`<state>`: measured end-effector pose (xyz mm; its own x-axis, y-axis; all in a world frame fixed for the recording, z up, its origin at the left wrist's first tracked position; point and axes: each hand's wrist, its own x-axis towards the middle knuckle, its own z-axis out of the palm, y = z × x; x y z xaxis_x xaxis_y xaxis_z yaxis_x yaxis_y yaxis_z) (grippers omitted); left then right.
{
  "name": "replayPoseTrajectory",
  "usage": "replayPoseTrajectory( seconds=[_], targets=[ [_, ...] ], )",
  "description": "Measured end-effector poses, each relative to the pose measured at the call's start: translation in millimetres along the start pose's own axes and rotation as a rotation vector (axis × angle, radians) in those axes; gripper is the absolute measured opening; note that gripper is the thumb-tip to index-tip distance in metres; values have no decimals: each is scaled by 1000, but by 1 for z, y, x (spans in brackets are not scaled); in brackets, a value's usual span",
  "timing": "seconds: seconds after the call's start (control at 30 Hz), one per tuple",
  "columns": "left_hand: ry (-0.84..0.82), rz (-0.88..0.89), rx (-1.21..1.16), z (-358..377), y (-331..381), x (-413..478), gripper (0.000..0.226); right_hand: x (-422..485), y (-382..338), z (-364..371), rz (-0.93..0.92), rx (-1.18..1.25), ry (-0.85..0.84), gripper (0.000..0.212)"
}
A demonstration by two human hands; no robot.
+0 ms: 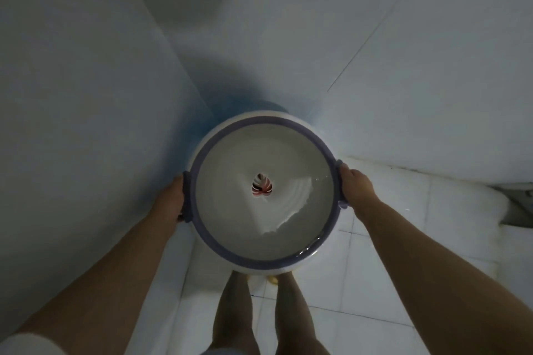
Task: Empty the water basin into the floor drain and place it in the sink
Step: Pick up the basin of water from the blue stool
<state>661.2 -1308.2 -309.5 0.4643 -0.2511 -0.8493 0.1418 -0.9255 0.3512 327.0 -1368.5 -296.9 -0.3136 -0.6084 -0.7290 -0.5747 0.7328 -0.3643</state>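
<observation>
From the head camera, we hold the water basin [264, 196] level above the white tiled floor [375, 253], our bare legs [239, 311] directly below it. The left hand [173, 199] is closed around the basin's left handle, the right hand [356, 187] closed around its right handle, fingers wrapped under the purple rim. Water pools toward the basin's right side, a leaf motif [262, 187] showing at its centre. In the dim light we cannot pick out the floor drain; a dark opening [516, 210] far right of the basin may be it. We judge the carry best done slowly, rim level, then tipped low over the drain to limit splashing.
</observation>
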Motion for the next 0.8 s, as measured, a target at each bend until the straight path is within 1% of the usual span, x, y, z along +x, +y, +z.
replayPoseTrajectory(
  seconds=[0.03, 0.1, 0.17, 0.2, 0.27, 0.33, 0.4, 0.47, 0.57, 0.67, 0.8],
  targets=[
    [-5, -9, -32, 3, -3, 4, 64, 3, 0, 2, 11, -2, 3, 57],
    [55, 31, -39, 11, -9, 11, 64, 8, 2, 6, 13, 13, 11, 62],
    [141, 67, -56, 17, -13, 12, 59, 12, 4, 10, -2, 44, 27, 64],
    [159, 66, -85, 19, -13, 12, 55, 13, 4, 12, 5, 69, 33, 64],
    [111, 22, -204, 18, -11, 15, 58, 14, 4, 15, 54, 142, 35, 65],
    [-16, -38, -299, 16, -8, 20, 66, 15, 2, 17, 122, 214, 35, 67],
    [-108, -59, -342, 14, -10, 26, 65, 15, 1, 17, 155, 240, 39, 66],
    [-98, -61, -343, 14, -11, 27, 66, 14, -1, 18, 150, 239, 47, 67],
    [-19, -47, -290, 15, -12, 24, 69, 10, -2, 17, 141, 232, 55, 69],
    [41, -11, -206, 16, -12, 17, 61, 5, 3, 17, 172, 231, 61, 69],
    [67, 34, -123, 19, -13, 8, 48, -8, 20, 18, 256, 262, 64, 66]
  ],
)
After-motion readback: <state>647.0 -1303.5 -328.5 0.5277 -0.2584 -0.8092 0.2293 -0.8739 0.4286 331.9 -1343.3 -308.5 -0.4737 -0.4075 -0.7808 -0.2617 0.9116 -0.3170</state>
